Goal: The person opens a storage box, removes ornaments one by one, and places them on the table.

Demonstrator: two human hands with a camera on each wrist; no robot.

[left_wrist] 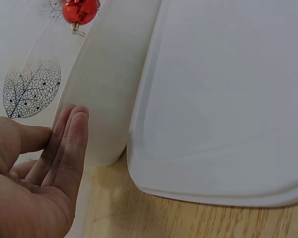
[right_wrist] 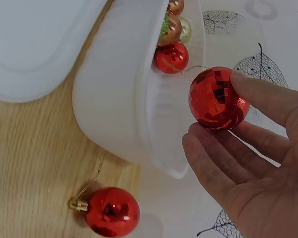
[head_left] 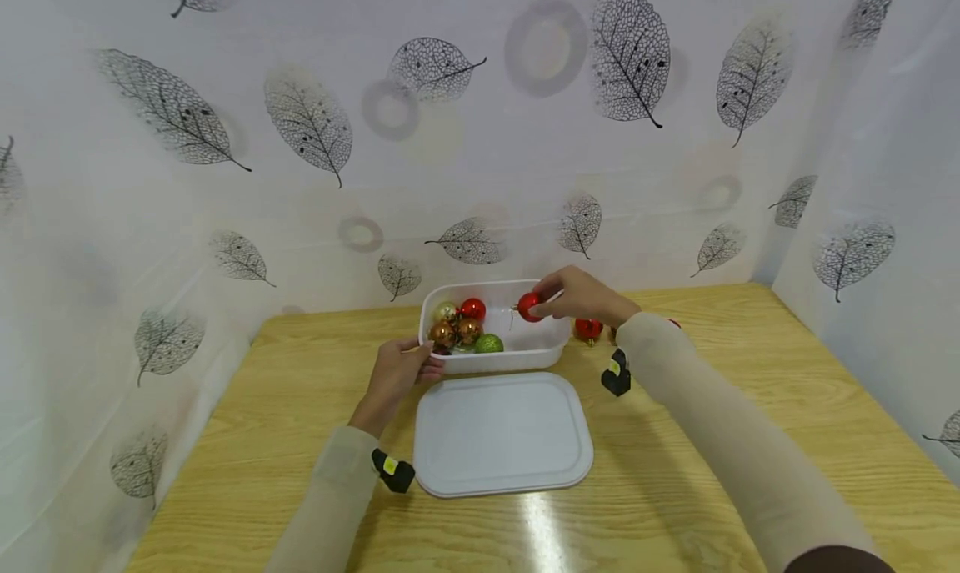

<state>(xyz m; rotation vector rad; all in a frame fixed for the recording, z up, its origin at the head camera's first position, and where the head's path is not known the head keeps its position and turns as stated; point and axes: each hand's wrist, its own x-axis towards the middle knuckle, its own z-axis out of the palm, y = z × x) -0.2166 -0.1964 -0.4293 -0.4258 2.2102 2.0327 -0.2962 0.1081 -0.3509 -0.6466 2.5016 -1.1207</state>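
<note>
My right hand pinches a red faceted bauble by its sides, over the right end of a white plastic container. The bauble's gold cap and thread point left. With thumb and fingers, my left hand grips the container's front-left rim, as the left wrist view also shows. Inside the container's left half sit another red bauble, a pale gold bauble, copper baubles and a glittery green bauble.
In front of the container a white lid lies flat on the wooden table. Right of the container lies a red bauble, with more baubles partly hidden behind the right forearm. A leaf-patterned curtain hangs behind the table.
</note>
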